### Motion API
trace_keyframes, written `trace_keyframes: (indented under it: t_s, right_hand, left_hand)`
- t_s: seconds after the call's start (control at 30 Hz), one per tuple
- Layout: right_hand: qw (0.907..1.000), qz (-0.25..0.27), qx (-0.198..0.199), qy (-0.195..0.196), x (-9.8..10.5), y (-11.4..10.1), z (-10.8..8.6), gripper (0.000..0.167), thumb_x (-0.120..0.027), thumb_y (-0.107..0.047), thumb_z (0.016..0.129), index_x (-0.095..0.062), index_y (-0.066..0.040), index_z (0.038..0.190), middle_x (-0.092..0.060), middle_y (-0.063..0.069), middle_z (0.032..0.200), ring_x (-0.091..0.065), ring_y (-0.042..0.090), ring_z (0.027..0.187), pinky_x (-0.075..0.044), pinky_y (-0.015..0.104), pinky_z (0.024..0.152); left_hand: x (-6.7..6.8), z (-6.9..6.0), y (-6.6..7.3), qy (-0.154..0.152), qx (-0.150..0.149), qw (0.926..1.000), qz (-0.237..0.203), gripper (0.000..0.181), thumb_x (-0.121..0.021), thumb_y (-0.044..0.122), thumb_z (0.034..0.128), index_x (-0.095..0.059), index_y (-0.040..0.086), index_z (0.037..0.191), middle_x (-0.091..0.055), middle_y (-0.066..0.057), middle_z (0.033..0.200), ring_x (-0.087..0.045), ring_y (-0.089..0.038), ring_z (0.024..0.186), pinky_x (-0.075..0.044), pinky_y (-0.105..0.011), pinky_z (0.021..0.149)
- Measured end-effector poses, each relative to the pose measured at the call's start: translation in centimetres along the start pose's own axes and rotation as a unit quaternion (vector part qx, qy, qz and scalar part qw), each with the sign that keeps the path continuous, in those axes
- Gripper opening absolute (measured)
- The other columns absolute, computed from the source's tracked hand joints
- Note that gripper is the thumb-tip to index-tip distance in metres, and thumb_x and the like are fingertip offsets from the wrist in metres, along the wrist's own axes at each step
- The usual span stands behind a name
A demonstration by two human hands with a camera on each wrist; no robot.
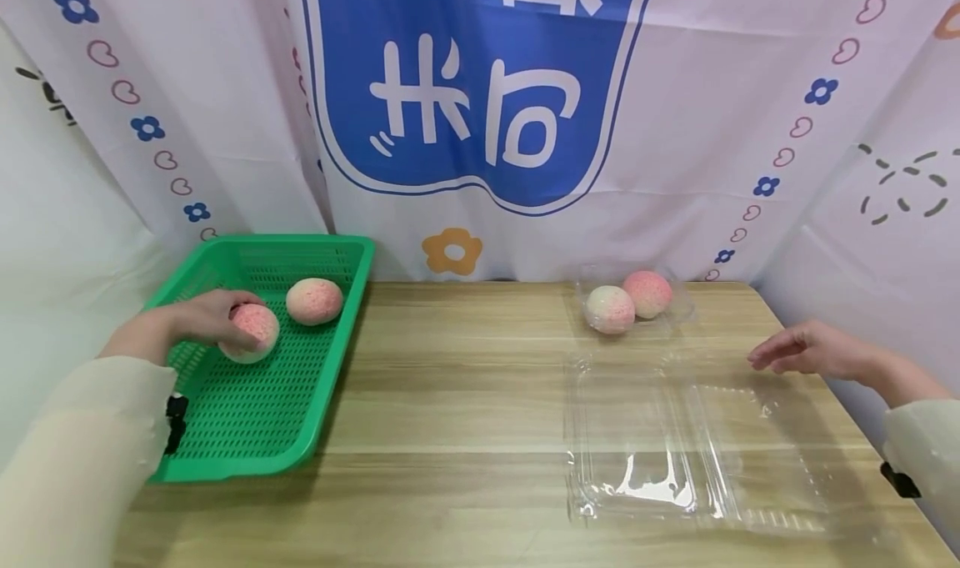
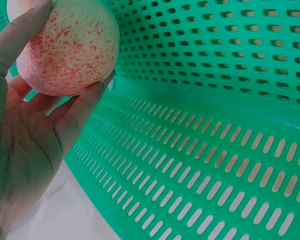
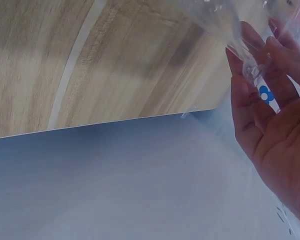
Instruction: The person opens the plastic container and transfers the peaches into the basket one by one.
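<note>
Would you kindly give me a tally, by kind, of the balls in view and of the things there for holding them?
Pink-speckled balls: 4, one of them held by the left hand
Green basket: 1
Clear plastic containers: 2, the nearer one lying open
Total: 7

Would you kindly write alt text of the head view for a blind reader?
A person's left hand grips a pink-speckled ball in a green basket, which holds another ball. On the wooden table, two more balls sit in a clear tray; nearer lies an open clear container, with the right hand near its far right corner.
</note>
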State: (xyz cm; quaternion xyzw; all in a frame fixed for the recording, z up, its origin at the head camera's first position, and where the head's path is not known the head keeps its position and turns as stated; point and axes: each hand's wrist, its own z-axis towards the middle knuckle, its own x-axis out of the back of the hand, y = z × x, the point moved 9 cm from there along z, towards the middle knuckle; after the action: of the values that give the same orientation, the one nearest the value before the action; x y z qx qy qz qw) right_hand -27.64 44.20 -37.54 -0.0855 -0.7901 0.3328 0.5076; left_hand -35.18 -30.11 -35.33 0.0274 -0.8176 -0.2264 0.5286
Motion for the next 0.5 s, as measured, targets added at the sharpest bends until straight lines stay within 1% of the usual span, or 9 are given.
trace_keyframes:
  t_s: [0.07,0.13,0.23,0.3,0.4,0.5]
  right_hand:
    - [0.9996,-0.015,-0.024,0.002,0.1,0.3,-0.1,0.024,-0.065,-0.006,0.093,-0.07,0.003,0.115,-0.077,-0.006,0.103,-0.06,-0.013,0.093,-0.05,0.018,0.073]
    - [0.999,-0.02,-0.039,0.002,0.2,0.6,-0.1,0.027,-0.065,-0.008,0.094,-0.069,0.004,0.117,-0.077,-0.002,0.104,-0.059,-0.014,0.093,-0.05,0.02,0.074]
    - [0.9988,-0.024,-0.041,0.01,0.3,0.9,-0.2,0.027,-0.064,-0.008,0.094,-0.068,0.005,0.117,-0.077,-0.003,0.103,-0.059,-0.014,0.093,-0.051,0.019,0.074]
    - [0.9985,-0.03,-0.037,0.024,0.5,1.1,-0.3,0.026,-0.065,-0.008,0.094,-0.068,0.006,0.117,-0.077,-0.004,0.101,-0.059,-0.014,0.091,-0.051,0.019,0.074]
    - [0.9971,-0.047,-0.039,0.045,0.8,1.4,-0.7,0.029,-0.065,-0.009,0.094,-0.067,0.008,0.117,-0.077,0.001,0.101,-0.059,-0.014,0.089,-0.052,0.018,0.073]
    - [0.9948,-0.061,-0.05,0.063,1.1,2.0,-1.1,0.033,-0.066,-0.013,0.094,-0.066,0.01,0.118,-0.077,0.006,0.101,-0.058,-0.015,0.088,-0.052,0.019,0.073]
  left_hand:
    - [-0.2,0.2,-0.2,-0.003,0.002,1.0,0.0,0.077,-0.076,0.028,0.0851,-0.041,-0.017,0.136,-0.052,-0.036,0.123,-0.059,-0.034,0.099,-0.052,-0.037,0.07]
    - [-0.3,0.4,-0.3,-0.008,0.003,1.0,-0.003,0.079,-0.076,0.028,0.085,-0.039,-0.018,0.137,-0.052,-0.036,0.123,-0.059,-0.034,0.098,-0.052,-0.038,0.071]
    - [-0.6,0.6,-0.5,-0.015,0.001,0.9999,-0.005,0.08,-0.076,0.028,0.0854,-0.037,-0.019,0.138,-0.051,-0.037,0.124,-0.059,-0.034,0.098,-0.053,-0.039,0.072]
    - [-0.8,0.7,-0.7,-0.021,0.004,0.9997,-0.01,0.081,-0.075,0.028,0.0857,-0.036,-0.019,0.139,-0.05,-0.038,0.124,-0.059,-0.034,0.098,-0.053,-0.038,0.072]
    - [-1.1,0.8,-1.0,-0.026,0.009,0.9995,-0.013,0.082,-0.074,0.029,0.0869,-0.034,-0.019,0.14,-0.049,-0.039,0.126,-0.059,-0.034,0.099,-0.052,-0.037,0.071]
    - [-1.1,0.9,-1.1,-0.026,0.012,0.9994,-0.021,0.083,-0.072,0.027,0.0884,-0.03,-0.021,0.141,-0.047,-0.04,0.127,-0.058,-0.035,0.1,-0.052,-0.036,0.07]
